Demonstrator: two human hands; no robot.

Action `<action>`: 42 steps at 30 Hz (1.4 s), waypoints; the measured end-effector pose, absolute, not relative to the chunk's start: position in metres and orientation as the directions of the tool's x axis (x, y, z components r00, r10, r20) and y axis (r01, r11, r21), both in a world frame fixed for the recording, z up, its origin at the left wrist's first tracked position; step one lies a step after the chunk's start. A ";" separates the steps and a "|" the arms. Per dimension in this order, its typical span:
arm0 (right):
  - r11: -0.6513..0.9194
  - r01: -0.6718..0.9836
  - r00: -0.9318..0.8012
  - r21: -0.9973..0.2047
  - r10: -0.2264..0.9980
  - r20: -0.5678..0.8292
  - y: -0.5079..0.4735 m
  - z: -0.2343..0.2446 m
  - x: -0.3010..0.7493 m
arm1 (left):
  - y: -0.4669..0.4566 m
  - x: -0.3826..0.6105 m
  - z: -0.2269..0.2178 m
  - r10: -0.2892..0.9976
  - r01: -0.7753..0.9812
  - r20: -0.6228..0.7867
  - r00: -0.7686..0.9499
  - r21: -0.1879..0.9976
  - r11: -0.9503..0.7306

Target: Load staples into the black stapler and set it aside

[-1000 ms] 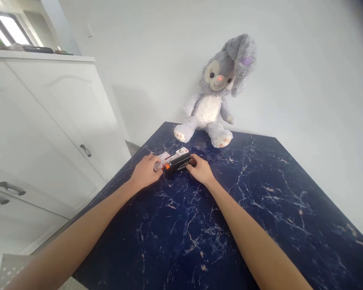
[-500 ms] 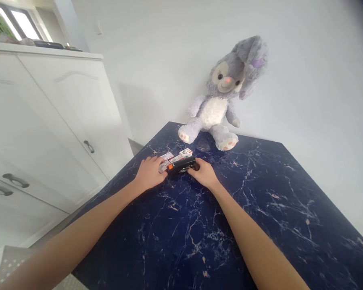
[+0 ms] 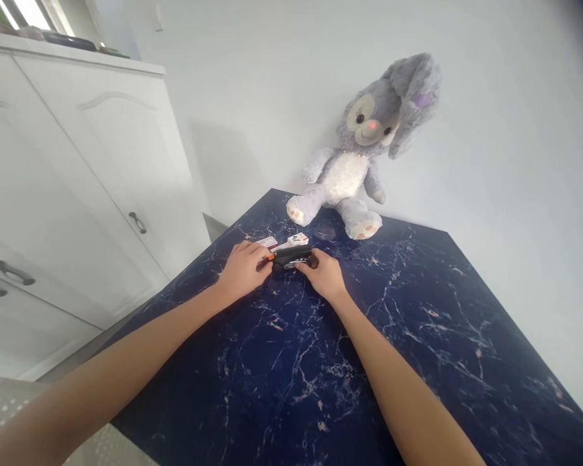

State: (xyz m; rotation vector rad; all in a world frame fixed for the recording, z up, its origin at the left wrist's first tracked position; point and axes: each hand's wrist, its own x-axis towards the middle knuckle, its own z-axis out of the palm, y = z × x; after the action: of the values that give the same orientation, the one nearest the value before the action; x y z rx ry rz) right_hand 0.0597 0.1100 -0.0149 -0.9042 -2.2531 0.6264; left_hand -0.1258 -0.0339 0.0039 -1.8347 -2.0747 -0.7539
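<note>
At the black object (image 3: 291,255), left hand (image 3: 244,266) now nearer its orange end (image 3: 271,257).

Stapler-like tool (image 3: 291,255) I hold: black, orange at one end.
Small box (image 3: 298,239) just beyond my tool: white, dark and red print.
Flat packet (image 3: 268,242) near it: white, red border.
Tabletop (image 3: 282,382) I work on: navy marbling, white veins, tan flecks.
Plush rabbit (image 3: 347,173): grey-lilac fur, white belly, pink nose, purple ear patch.
Cabinet (image 3: 121,142): white, dark handles (image 3: 13,268).
</note>
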 end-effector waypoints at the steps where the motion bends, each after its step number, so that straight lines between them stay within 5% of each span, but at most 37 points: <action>1: 0.652 0.445 -0.565 -0.614 0.736 0.372 0.110 -0.015 0.059 | -0.033 -0.127 0.003 0.835 0.975 0.525 -0.163 0.214 0.056; 8: 0.536 0.455 -0.358 -0.711 0.841 0.405 0.114 -0.020 0.063 | -0.034 -0.138 0.003 0.816 0.941 0.560 -0.141 0.332 -0.065; 12: 0.626 0.332 -0.545 -0.706 0.738 0.398 0.111 -0.020 0.061 | -0.033 -0.144 0.005 0.831 0.924 0.553 -0.070 0.349 -0.154; 20: 0.559 0.283 -0.460 -0.779 0.792 0.401 0.120 -0.030 0.059 | -0.033 -0.173 0.009 0.918 0.964 0.371 -0.139 0.263 0.040; 24: 0.544 0.279 -0.384 -0.791 0.818 0.428 0.122 -0.029 0.060 | -0.037 -0.154 0.025 0.716 0.952 0.629 -0.303 0.232 0.199; 32: 0.510 0.322 -0.302 -0.797 0.854 0.424 0.123 -0.029 0.062 | -0.040 -0.089 0.019 0.820 0.980 0.568 -0.069 0.192 -0.050; 36: 0.582 0.406 -0.393 -0.705 0.807 0.440 0.135 -0.030 0.056 | -0.026 -0.137 0.006 0.723 0.955 0.636 -0.269 0.275 0.114; 42: 0.836 0.293 -0.704 -0.463 0.517 0.488 0.171 -0.028 0.030 | -0.006 -0.195 -0.015 0.845 0.934 0.404 -0.350 0.216 0.284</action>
State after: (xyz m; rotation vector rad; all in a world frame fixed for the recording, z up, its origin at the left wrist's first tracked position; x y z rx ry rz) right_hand 0.0299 0.1709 -0.0282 -0.5895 -2.3877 0.4702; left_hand -0.1954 -0.0056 -0.0146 -1.6498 -2.3396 -0.6203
